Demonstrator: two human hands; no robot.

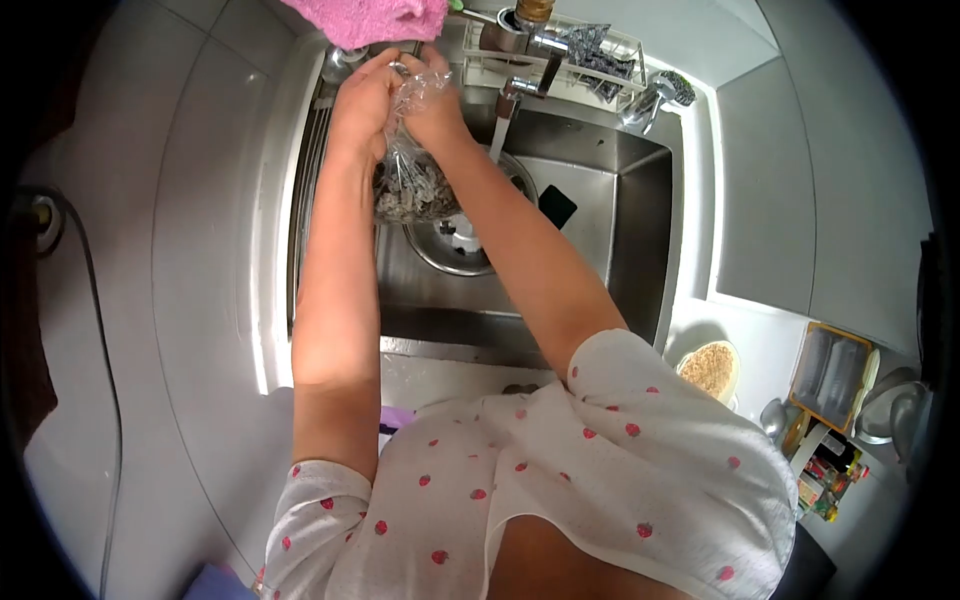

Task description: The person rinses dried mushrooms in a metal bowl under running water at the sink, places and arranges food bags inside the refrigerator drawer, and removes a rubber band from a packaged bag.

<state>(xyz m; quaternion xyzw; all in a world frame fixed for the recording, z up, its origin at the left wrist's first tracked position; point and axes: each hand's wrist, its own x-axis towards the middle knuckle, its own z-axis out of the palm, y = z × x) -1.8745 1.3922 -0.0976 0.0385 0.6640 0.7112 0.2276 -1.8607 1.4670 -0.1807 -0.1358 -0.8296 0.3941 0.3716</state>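
A clear plastic bag (411, 180) with grey-brown shredded pieces in its lower part hangs above the left side of the sink. At its gathered top, my left hand (366, 102) grips the plastic from the left. Opposite it, my right hand (434, 108) closes on the same bunched plastic, its fingers partly covered by the film. Below and behind the bag, a round metal bowl (447, 265) sits in the sink, partly hidden by the bag and my right forearm. Water runs from the faucet (508, 98) beside my right wrist.
The steel sink (640, 230) has a dark flat piece (557, 206) inside. A pink towel (370, 18) hangs above my hands. Behind the faucet stands a white rack (625, 60). To the right are a tub of beige grains (710, 370) and an orange-rimmed container (830, 372).
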